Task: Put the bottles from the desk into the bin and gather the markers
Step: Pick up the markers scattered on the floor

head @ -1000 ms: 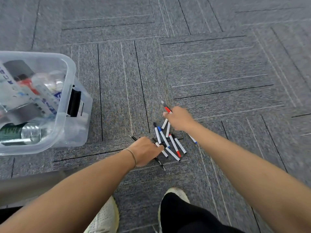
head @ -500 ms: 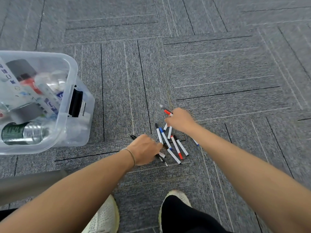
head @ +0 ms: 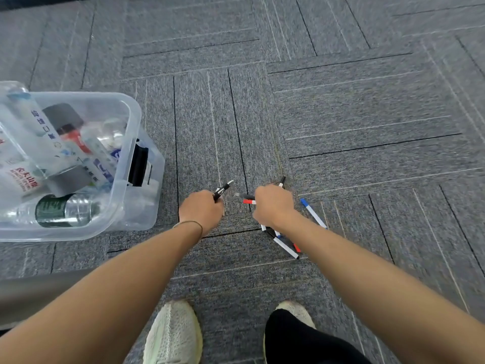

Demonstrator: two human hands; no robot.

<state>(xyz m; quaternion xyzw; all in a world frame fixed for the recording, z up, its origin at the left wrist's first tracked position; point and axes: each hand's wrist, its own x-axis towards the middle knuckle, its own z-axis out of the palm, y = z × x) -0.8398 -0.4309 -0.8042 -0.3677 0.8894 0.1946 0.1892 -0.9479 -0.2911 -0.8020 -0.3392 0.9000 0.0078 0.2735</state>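
Note:
My left hand (head: 200, 210) is closed around a black pen (head: 222, 190) whose tip sticks out past the knuckles. My right hand (head: 273, 206) grips a bundle of white markers (head: 286, 248) with red, blue and black caps; their ends poke out on both sides of the fist. One blue-capped marker (head: 313, 213) shows just right of the right wrist; I cannot tell whether it lies on the carpet or is held. The clear plastic bin (head: 126, 185) stands on the floor at the left, holding several bottles (head: 65, 210).
Grey carpet tiles (head: 341, 114) cover the floor all around. My two shoes (head: 173, 334) are at the bottom of the view. A grey bar or desk edge (head: 31, 290) crosses the lower left corner.
Both hands have closed and lifted off the pile: the left took the black pen, the right gathered the markers into a fist. The hands moved apart.

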